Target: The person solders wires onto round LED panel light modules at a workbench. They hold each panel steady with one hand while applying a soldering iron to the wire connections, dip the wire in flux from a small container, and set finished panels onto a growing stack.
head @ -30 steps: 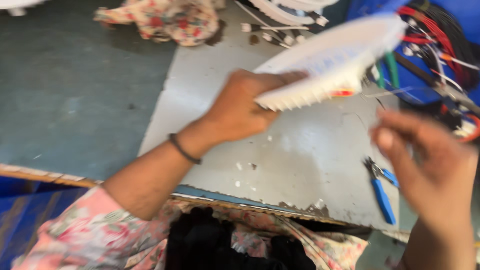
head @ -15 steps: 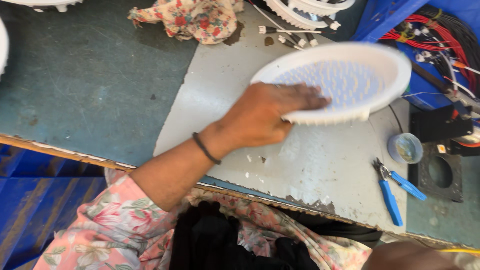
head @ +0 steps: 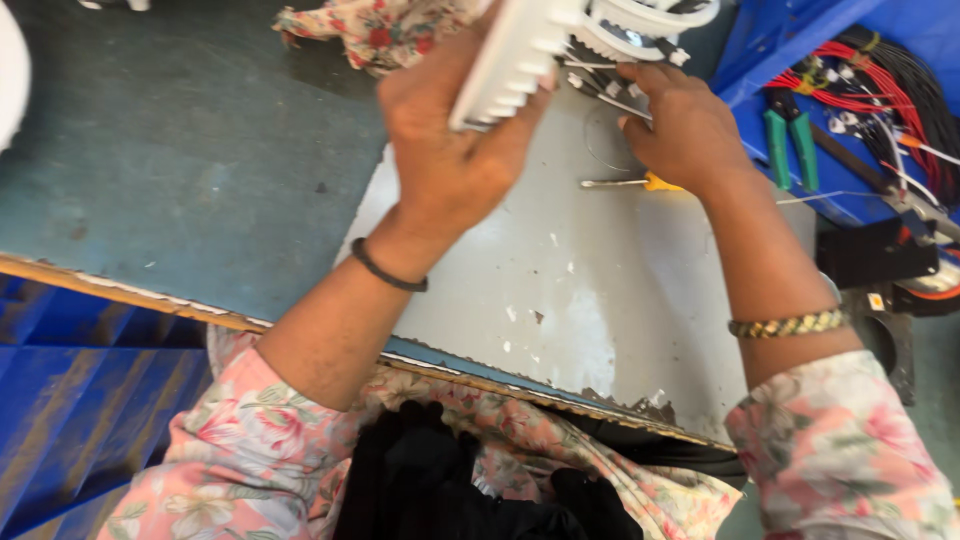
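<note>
Gripping a white ribbed disc (head: pixel 515 60), the left hand (head: pixel 450 150) has fingers wrapped round its lower edge, disc tilted up on edge w/ its long axis running up-right toward the top of frame. Top part of the disc is cut off by the frame edge, so full shape can't be told. Disc sits above and just beyond the left hand, over the far side of the grey metal plate (head: pixel 560 300).

Right hand (head: pixel 685 125) is curled, fingertips down on small white wires/parts (head: pixel 600 85) just right of the disc; prob pinching something but the grip is hidden, can't tell for sure. Right hand is near the disc, not touching it as far as visible.

Yellow-handled screwdriver (head: pixel 625 183) lies flat on the plate, just under the right hand, shaft pointing left. Another white ring part (head: pixel 655 18) at top, beyond the right hand. Green-handled pliers (head: pixel 790 145) in the blue tray (head: pixel 760 60) to the right, w/ red and black wires (head: pixel 860 80). Floral cloth (head: pixel 380 30) at top left on the green bench (head: pixel 150 180). Black band on left wrist, gold bracelet on right.
</note>
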A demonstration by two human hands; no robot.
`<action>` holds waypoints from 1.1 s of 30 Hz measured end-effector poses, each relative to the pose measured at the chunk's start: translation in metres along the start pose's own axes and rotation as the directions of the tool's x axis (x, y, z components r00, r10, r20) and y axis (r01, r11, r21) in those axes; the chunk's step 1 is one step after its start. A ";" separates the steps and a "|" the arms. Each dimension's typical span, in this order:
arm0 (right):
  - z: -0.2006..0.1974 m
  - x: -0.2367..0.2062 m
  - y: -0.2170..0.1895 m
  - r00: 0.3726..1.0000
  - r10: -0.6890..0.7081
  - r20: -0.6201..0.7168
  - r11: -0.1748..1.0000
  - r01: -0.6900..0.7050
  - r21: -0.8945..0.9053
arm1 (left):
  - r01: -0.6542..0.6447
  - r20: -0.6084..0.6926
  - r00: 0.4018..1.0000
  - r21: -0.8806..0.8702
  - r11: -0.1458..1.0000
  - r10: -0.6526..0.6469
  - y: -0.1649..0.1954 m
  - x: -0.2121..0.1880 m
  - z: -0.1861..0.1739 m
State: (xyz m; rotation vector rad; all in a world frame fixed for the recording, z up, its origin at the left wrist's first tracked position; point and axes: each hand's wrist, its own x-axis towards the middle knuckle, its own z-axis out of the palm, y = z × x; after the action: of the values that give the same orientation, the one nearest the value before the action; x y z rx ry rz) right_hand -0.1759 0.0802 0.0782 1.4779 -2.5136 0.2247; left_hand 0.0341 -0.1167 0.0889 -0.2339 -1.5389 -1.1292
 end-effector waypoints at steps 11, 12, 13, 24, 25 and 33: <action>-0.003 -0.030 0.001 0.996 -0.087 -0.001 0.984 0.086 -0.156 | 0.089 0.221 0.973 -0.095 0.991 -0.066 0.000 -0.015 0.016; -0.007 -0.035 0.002 0.994 -0.106 -0.008 0.982 0.104 -0.159 | 0.082 0.236 0.970 -0.100 0.992 -0.057 0.001 -0.016 0.016; -0.010 -0.037 0.003 0.996 -0.083 -0.035 0.990 0.079 -0.117 | 0.077 0.244 0.968 -0.094 0.993 -0.052 0.002 -0.016 0.016; 0.013 0.037 -0.036 0.985 0.074 -0.154 0.976 -0.103 -0.192 | -0.068 0.187 0.981 0.071 0.995 0.054 -0.006 -0.012 0.011; 0.014 0.038 -0.038 0.985 0.020 -0.171 0.966 -0.063 -0.250 | -0.053 0.173 0.984 0.062 0.997 0.041 -0.008 -0.012 0.010; -0.030 -0.017 -0.039 0.964 -0.205 -0.170 0.978 0.208 -0.002 | 0.111 0.100 0.988 0.033 0.993 -0.114 -0.009 -0.016 0.011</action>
State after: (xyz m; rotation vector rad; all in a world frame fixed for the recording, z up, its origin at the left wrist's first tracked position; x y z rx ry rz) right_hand -0.1308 0.0834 0.1036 1.6387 -2.2123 0.3210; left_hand 0.0258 -0.1062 0.0719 -0.1898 -1.6746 -1.1992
